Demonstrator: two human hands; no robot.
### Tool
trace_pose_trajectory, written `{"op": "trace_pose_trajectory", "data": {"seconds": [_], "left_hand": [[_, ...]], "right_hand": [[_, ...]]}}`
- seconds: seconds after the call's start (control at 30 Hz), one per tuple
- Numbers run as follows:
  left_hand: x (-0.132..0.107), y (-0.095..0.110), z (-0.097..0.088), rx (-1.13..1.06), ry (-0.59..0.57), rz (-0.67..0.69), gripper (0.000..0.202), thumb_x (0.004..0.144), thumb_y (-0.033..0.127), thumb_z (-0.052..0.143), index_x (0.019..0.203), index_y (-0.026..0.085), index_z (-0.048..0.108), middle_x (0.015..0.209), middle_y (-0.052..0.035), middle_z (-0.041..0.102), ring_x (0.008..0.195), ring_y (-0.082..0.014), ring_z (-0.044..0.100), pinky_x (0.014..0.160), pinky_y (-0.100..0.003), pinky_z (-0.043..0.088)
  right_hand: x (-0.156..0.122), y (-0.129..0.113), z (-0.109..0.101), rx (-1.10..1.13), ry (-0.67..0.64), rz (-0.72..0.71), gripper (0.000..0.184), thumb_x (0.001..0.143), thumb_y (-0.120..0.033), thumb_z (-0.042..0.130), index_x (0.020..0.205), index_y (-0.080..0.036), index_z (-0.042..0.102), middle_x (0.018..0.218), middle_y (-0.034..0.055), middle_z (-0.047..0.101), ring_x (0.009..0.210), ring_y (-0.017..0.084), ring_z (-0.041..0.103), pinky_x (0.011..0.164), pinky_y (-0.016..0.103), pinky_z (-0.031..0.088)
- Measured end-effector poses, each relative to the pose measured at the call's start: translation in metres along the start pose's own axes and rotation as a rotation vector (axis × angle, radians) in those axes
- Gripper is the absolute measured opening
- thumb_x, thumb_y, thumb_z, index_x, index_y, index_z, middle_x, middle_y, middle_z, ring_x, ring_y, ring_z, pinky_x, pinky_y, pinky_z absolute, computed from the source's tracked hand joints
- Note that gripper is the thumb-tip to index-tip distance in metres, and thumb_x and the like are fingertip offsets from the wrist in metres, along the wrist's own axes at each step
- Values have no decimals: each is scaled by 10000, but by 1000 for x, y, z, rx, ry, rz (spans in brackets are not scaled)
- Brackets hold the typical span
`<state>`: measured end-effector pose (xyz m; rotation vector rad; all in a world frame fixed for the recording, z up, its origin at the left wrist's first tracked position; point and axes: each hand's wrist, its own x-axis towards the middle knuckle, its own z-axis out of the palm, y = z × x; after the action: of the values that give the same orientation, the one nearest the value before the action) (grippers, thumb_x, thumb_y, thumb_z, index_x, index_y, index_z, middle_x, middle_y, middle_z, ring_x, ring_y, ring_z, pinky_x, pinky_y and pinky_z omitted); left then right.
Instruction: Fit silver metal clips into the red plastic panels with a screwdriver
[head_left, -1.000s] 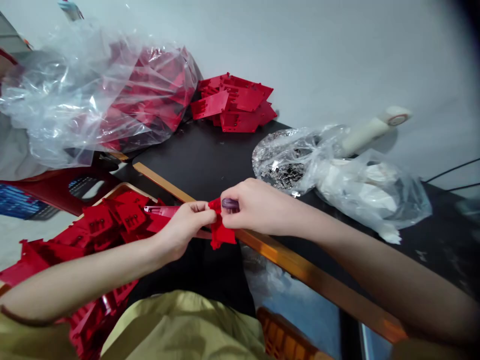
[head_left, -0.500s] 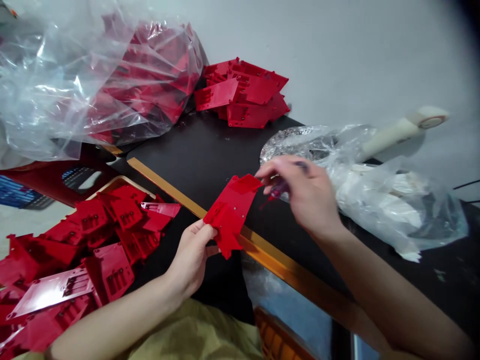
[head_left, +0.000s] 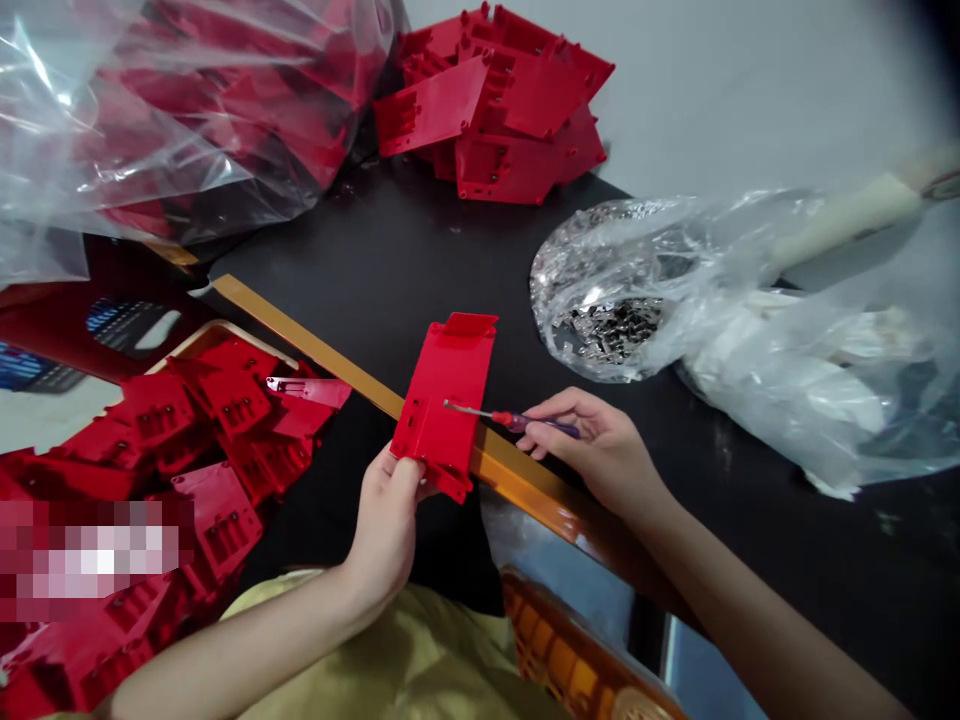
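A red plastic panel (head_left: 448,375) is pinched at its lower edge by my left hand (head_left: 386,525), thumb on top and the other fingers mostly hidden beneath. It is tilted above the table's front edge. My right hand (head_left: 600,440) holds a screwdriver (head_left: 551,425) with a dark, red-collared handle. Its thin metal shaft points left across the panel, and the tip shows over the panel's middle; I cannot tell whether it touches. To the right of the panel lies a clear bag of small shiny metal pieces (head_left: 611,325), apart from both hands.
Several red panels (head_left: 517,95) are piled at the back of the black table (head_left: 442,260). A large clear bag (head_left: 247,120) of red parts stands at back left. More panels (head_left: 232,410) fill a container at left. A bag with white contents (head_left: 810,400) lies at right.
My right hand has come down and toward me, bringing the screwdriver's tip over the panel. The panel has turned more upright in my left hand. The whole view has shifted slightly.
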<state>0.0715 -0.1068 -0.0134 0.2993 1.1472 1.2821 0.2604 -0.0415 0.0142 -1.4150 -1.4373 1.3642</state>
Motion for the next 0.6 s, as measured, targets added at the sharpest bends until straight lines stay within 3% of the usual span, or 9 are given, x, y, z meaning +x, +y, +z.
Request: {"op": "trace_pose_trajectory", "data": {"seconds": [0.13, 0.27, 0.43, 0.6], "left_hand": [[2, -1, -3, 30, -2, -23, 159, 701, 286, 659, 791, 155, 674, 708, -2, 688, 607, -119, 615, 547, -201, 526], [5, 0, -5, 67, -6, -43, 163, 667, 250, 685, 797, 152, 695, 692, -4, 696, 583, -119, 628, 519, -191, 529], [7, 0, -5, 113, -1, -3, 113, 655, 211, 667, 746, 156, 704, 659, 13, 690, 559, -99, 611, 546, -178, 530], [9, 0, -3, 98, 17, 2, 87, 641, 198, 666, 711, 156, 695, 626, 23, 667, 556, -96, 592, 537, -175, 515]], "right_hand": [[-7, -3, -4, -402, -195, -162, 260, 916, -302, 567, 1136, -227, 683, 939, 42, 722, 800, 132, 675, 699, 248, 527], [-8, -7, -5, -617, -279, -280, 270, 970, -277, 465, 1141, -206, 660, 968, 50, 700, 851, 146, 651, 741, 273, 499], [-8, -13, -3, -589, -255, -362, 194, 932, -298, 565, 1047, -204, 690, 808, 28, 661, 660, 112, 603, 572, 228, 454], [-10, -14, 0, -517, -270, -399, 100, 897, -233, 621, 970, -210, 685, 888, 42, 725, 730, 130, 670, 609, 229, 498]]}}
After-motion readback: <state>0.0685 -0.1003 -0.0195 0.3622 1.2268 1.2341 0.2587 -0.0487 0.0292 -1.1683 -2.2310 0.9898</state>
